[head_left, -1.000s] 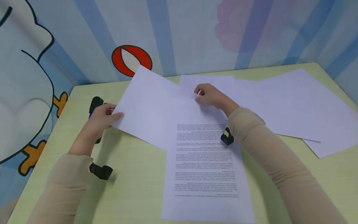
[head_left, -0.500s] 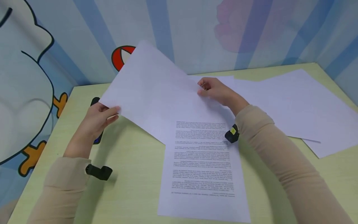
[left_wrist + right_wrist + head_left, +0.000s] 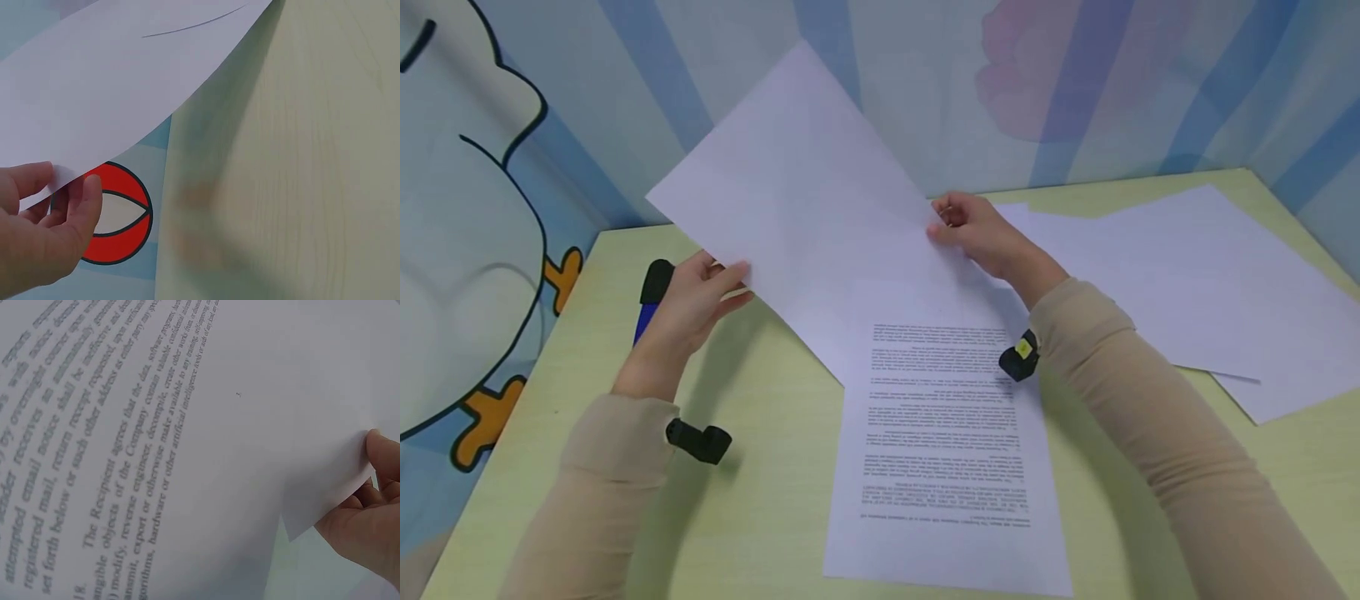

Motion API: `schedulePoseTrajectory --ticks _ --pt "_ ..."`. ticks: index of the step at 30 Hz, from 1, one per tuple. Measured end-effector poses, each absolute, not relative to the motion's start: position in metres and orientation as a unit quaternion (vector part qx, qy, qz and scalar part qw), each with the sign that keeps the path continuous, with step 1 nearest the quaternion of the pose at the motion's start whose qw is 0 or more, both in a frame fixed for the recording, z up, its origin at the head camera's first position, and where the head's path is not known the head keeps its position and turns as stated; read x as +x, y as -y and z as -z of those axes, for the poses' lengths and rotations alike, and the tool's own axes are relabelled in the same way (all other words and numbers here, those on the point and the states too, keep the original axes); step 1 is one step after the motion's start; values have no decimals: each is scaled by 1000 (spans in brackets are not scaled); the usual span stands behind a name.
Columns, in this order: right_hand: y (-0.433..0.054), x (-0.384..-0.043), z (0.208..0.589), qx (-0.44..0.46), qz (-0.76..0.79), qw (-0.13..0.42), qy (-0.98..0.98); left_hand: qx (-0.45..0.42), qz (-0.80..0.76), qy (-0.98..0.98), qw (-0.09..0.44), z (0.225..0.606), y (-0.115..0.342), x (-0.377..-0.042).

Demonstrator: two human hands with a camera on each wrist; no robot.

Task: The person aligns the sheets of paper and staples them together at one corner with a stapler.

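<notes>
A blank white sheet of paper (image 3: pixel 797 183) is raised at a slant, its far corner standing up against the wall. My left hand (image 3: pixel 688 304) pinches its lower left edge, thumb on top and fingers beneath, as the left wrist view shows. On the opposite edge, my right hand (image 3: pixel 988 237) pinches paper between thumb and fingers; the right wrist view shows this edge curling up at the thumb (image 3: pixel 377 450). Below the blank sheet lies a printed sheet (image 3: pixel 947 554), its text upside down in the head view. The upper part of the printed sheet merges with the blank one.
More white sheets (image 3: pixel 1187 283) lie overlapping at the right of the pale table (image 3: pixel 760 517). A black and blue object (image 3: pixel 655 287) lies at the left, partly hidden by my left hand. The patterned wall (image 3: pixel 910 92) rises right behind the table.
The blank sheet has tilted up, its far corner rising well up the wall. My left hand has moved up along its edge; my right hand has shifted slightly right. The printed sheet slid slightly left.
</notes>
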State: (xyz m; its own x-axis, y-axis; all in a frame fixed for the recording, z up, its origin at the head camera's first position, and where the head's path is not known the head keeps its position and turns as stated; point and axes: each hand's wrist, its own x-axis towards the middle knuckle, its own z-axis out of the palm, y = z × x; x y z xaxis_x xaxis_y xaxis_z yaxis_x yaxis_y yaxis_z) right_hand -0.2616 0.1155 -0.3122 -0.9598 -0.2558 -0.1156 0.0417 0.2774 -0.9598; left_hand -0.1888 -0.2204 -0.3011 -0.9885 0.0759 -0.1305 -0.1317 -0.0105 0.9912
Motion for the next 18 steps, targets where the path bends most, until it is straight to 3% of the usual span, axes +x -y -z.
schedulePoseTrajectory --ticks 18 --pt "-114 -263 287 -119 632 95 -760 8 -713 -696 -80 246 195 -201"
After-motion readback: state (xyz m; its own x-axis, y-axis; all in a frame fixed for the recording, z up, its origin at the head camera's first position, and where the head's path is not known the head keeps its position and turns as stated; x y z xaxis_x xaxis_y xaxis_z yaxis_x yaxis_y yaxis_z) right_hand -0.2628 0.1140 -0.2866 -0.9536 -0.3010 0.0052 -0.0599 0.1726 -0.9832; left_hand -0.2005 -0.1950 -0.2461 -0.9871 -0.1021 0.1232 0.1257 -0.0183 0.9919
